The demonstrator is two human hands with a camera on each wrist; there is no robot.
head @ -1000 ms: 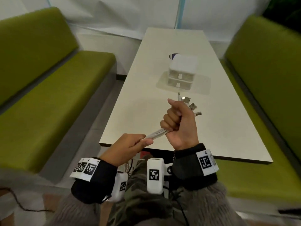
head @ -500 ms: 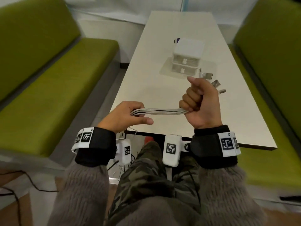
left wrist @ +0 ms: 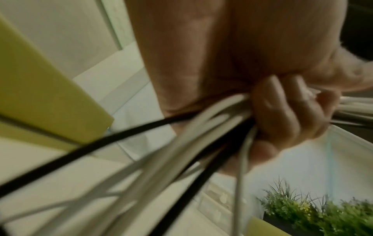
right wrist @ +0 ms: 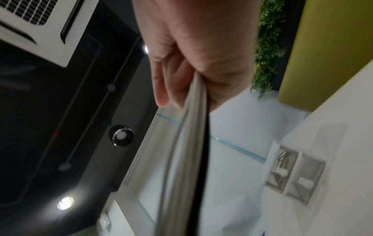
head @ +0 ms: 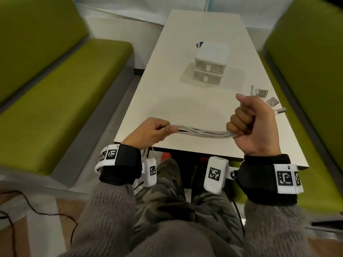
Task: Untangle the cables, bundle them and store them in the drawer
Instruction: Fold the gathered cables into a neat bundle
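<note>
A bunch of white cables (head: 203, 133) stretches level between my two hands above the table's near edge. My right hand (head: 254, 125) is a fist round one end, and several USB plugs (head: 267, 98) stick out beyond it. My left hand (head: 157, 131) pinches the bunch further along; the rest hangs below the table edge. In the left wrist view the fingers (left wrist: 282, 115) curl round white and black cables (left wrist: 201, 126). The right wrist view shows the cables (right wrist: 191, 135) running out of my fist. The small white two-drawer box (head: 209, 68) stands mid-table, both drawers closed.
The long white table (head: 167, 108) runs away from me between two green benches (head: 55, 86). A black wire (head: 37, 210) trails on the floor at the left. My knees sit under the table's near edge.
My hands have drawn apart: the right one moved right with the plug ends, the left slid left along the bunch, so a longer straight stretch of cable now shows between them.
</note>
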